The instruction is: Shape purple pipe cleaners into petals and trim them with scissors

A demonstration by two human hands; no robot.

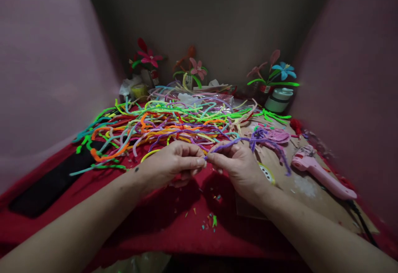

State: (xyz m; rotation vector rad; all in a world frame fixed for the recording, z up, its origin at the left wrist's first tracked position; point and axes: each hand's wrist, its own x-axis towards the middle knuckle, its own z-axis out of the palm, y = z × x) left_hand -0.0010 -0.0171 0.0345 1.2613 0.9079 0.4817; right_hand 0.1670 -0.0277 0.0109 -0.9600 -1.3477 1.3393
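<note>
A fuzzy purple pipe cleaner [231, 143] runs between my two hands, above the front of the table. My left hand [183, 161] pinches its near end between thumb and fingers. Close beside it, my right hand [231, 161] is closed on the same pipe cleaner, whose length trails off to the right over the knuckles. Just beyond my hands lies a big tangle of coloured pipe cleaners [174, 130] in orange, green, yellow, purple and other shades. More purple pieces [264, 136] lie to the right of my right hand.
A pink glue gun [323, 173] rests on a cardboard sheet [286, 192] at the right. A black flat object [46, 186] lies at the left. Pipe-cleaner flowers [284, 71] and a lidded jar [279, 100] stand at the back. Small scraps [214, 221] dot the red cloth [149, 227].
</note>
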